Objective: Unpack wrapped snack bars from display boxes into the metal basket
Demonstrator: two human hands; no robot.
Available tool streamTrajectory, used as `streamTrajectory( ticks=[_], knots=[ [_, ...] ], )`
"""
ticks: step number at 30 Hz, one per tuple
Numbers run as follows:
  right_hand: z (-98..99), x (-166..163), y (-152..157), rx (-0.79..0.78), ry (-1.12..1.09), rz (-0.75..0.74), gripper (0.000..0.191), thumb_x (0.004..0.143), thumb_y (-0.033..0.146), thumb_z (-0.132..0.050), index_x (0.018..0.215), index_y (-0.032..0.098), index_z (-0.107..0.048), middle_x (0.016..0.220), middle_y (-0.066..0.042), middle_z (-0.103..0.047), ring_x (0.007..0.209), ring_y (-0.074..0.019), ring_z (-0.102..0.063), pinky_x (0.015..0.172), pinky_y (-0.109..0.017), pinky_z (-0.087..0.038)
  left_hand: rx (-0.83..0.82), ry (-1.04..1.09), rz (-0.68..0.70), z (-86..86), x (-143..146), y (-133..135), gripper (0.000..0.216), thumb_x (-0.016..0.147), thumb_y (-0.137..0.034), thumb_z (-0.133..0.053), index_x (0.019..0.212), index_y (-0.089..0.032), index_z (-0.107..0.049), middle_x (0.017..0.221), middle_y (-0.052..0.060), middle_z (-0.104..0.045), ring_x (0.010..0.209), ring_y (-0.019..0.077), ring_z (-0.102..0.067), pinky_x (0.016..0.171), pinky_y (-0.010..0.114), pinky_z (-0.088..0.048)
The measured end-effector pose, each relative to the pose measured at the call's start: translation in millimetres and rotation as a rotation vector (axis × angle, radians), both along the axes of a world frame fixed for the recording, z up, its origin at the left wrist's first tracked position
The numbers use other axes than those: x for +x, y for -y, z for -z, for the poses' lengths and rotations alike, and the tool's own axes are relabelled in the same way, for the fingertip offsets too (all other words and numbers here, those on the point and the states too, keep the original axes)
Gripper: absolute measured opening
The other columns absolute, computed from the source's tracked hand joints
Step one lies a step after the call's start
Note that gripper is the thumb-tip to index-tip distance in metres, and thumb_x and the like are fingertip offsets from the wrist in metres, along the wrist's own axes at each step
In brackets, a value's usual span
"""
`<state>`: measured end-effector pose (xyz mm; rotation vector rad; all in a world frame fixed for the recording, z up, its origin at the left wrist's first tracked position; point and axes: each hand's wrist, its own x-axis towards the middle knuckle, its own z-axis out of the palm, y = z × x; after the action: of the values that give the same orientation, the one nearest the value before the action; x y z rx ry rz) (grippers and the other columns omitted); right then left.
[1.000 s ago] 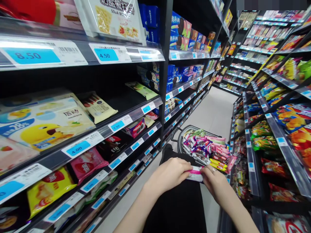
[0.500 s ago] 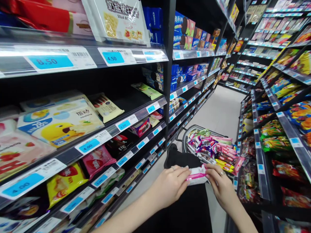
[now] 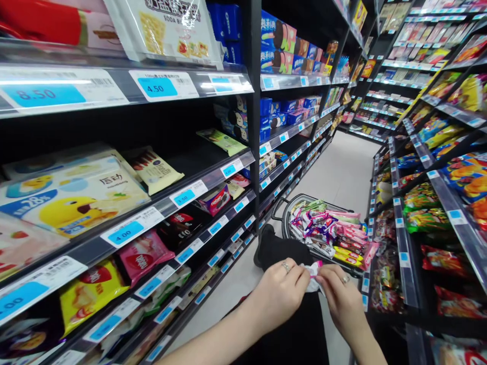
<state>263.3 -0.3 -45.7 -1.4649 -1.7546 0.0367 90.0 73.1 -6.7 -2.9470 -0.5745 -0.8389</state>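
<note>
Between my two hands, above my black-clad leg, is a white and pink snack packet point(image 3: 314, 269). My left hand point(image 3: 286, 285) is closed around its left part and covers most of it. With thumb and fingers my right hand point(image 3: 338, 287) pinches its right end. Both hands wear a ring. Beyond them on the floor stands a dark shopping basket point(image 3: 286, 226), heaped with colourful wrapped snacks point(image 3: 327, 226), mostly pink, purple and white, with yellow packs at the near side.
On the left, a black shelf rack point(image 3: 213, 177) holds biscuit packets and boxes above blue price labels. Shelves of bagged snacks point(image 3: 429, 220) line the right side. A pale tiled aisle point(image 3: 342, 167) runs between them to more shelves at the back.
My hands have come closer together, and my left hand now covers more of the packet. The view has shifted slightly, moving the left shelves leftward.
</note>
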Motion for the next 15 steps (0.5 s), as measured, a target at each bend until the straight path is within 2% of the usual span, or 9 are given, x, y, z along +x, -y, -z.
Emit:
streamTrajectory(
  ticks=[3, 7, 15],
  knots=[
    [4.7, 1, 2, -0.019, -0.078, 0.025, 0.016, 0.097, 0.016, -0.045, 0.091, 0.024, -0.057, 0.084, -0.002, -0.06, 0.077, -0.0152, -0.062, 0.071, -0.025, -0.049, 0.053, -0.077, 0.015, 1.3, 5, 1, 0.022, 0.094, -0.008, -0.035, 0.089, -0.012, -0.056, 0.077, 0.006, -0.059, 0.07, 0.0212, -0.056, 0.06, 0.032, -0.049],
    [6.6, 0, 3, -0.054, -0.154, 0.059, 0.015, 0.097, 0.022, -0.046, 0.087, 0.024, -0.057, 0.082, -0.002, -0.058, 0.076, -0.0162, -0.06, 0.068, -0.026, -0.047, 0.003, -0.103, -0.021, 1.5, 10, 0, 0.021, 0.093, -0.007, -0.037, 0.081, -0.015, -0.052, 0.074, 0.005, -0.054, 0.07, 0.0216, -0.054, 0.061, 0.033, -0.048],
    [10.0, 2, -8, -0.237, -0.36, 0.049, 0.032, 0.097, 0.037, -0.043, 0.071, 0.021, -0.051, 0.07, 0.0, -0.05, 0.065, -0.0155, -0.05, 0.06, -0.026, -0.044, -0.342, -0.054, -0.083, 9.7, 16, -13, 0.024, 0.097, -0.019, -0.045, 0.078, -0.016, -0.06, 0.073, 0.003, -0.061, 0.073, 0.0205, -0.057, 0.07, 0.032, -0.045]
  ],
)
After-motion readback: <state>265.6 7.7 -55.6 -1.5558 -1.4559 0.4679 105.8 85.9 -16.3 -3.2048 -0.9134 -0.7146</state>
